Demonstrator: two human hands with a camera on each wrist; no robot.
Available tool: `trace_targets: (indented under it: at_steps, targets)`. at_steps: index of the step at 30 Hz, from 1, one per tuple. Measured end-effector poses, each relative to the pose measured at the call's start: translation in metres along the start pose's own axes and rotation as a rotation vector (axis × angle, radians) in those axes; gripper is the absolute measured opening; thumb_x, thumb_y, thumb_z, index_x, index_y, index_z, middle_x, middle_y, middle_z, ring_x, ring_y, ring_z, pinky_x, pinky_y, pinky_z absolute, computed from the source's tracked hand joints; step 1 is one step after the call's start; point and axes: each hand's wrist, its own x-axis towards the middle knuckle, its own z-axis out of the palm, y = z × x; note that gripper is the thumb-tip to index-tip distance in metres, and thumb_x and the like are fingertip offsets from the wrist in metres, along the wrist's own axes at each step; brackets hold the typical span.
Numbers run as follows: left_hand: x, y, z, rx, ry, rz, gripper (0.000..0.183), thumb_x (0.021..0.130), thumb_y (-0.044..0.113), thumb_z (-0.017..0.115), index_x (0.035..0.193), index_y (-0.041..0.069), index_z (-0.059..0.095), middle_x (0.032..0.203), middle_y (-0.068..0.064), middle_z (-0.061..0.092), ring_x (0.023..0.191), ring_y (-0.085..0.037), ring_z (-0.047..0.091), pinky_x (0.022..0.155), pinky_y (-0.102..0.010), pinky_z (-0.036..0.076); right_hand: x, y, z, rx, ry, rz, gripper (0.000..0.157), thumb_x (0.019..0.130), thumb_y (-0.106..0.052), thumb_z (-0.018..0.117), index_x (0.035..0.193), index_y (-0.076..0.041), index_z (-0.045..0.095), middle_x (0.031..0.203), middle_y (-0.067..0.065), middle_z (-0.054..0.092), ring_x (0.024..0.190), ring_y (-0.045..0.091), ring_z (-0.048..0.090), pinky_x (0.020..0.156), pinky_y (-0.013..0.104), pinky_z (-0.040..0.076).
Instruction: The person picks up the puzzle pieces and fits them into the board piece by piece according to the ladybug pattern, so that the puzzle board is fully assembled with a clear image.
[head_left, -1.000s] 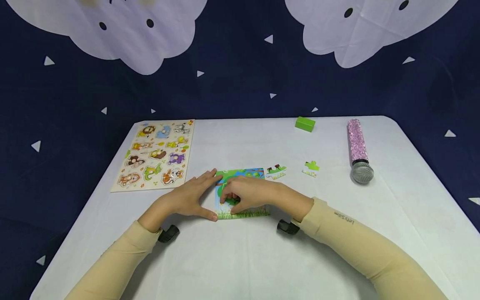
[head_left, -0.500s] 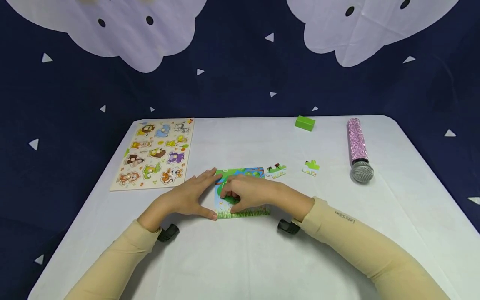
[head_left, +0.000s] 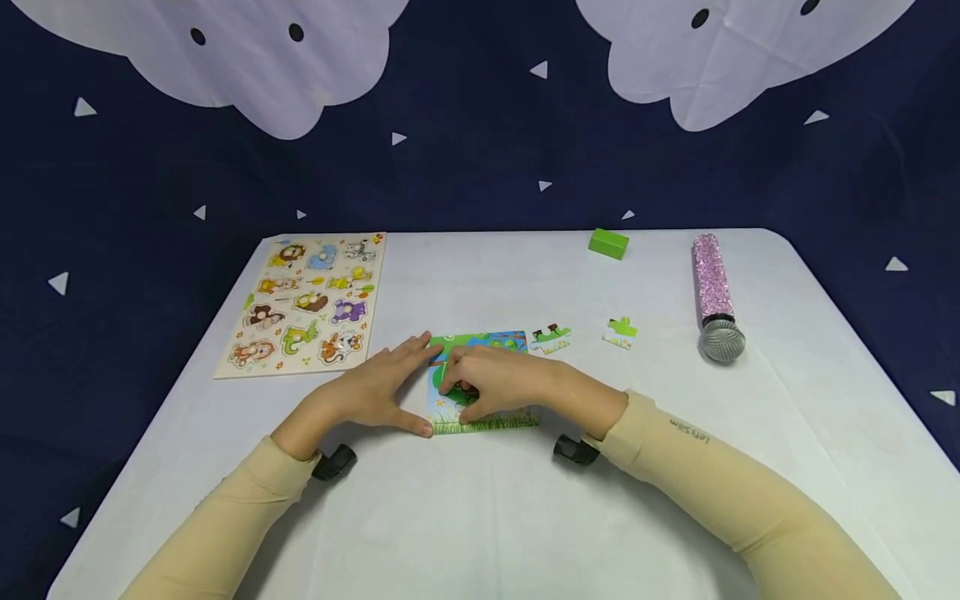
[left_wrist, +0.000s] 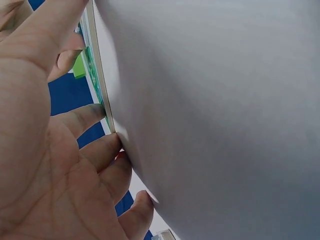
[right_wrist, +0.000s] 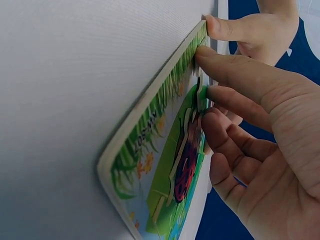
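Observation:
A picture jigsaw board (head_left: pixel 495 423) with grass, blue sky and a red ladybird lies flat on the table. My left hand (head_left: pixel 375 387) rests at its left edge with fingers and thumb spread; in the left wrist view, fingertips touch the board's edge (left_wrist: pixel 102 75). Over the board, my right hand (head_left: pixel 501 383) has curled fingers. In the right wrist view its thumb and index finger stand around a slightly raised green puzzle piece (right_wrist: pixel 202 95), seemingly pinching it. Two loose puzzle pieces (head_left: pixel 551 338) (head_left: pixel 620 332) lie to the right of the board.
An animal peg puzzle board (head_left: pixel 303 308) lies at the back left. A green block (head_left: pixel 608 244) sits near the far edge, and a pink glitter microphone (head_left: pixel 714 287) lies at the right. Behind the white table (head_left: pixel 480 517) hangs a dark blue cloth with clouds.
Both hands keep nearly the same place on the board, and the loose pieces stay put. The whole head view has shifted slightly.

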Motion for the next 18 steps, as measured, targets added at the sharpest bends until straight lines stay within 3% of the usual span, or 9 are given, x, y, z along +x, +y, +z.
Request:
trace_targets:
  at_steps: [18]
  targets:
    - [-0.0006,0.0035,-0.0015,-0.016,-0.003,-0.002,0.124,0.082,0.057,0.09,0.173,0.012,0.018,0.182,-0.016,0.006,0.168,-0.042,0.011,0.134,-0.068,0.015,-0.0021,0.0008,0.0012,-0.002,0.011,-0.046,0.027,0.093,-0.025,0.087,0.118,-0.015,0.082,0.123,0.0,0.07,0.09,0.011,0.057,0.078,0.021,0.052]
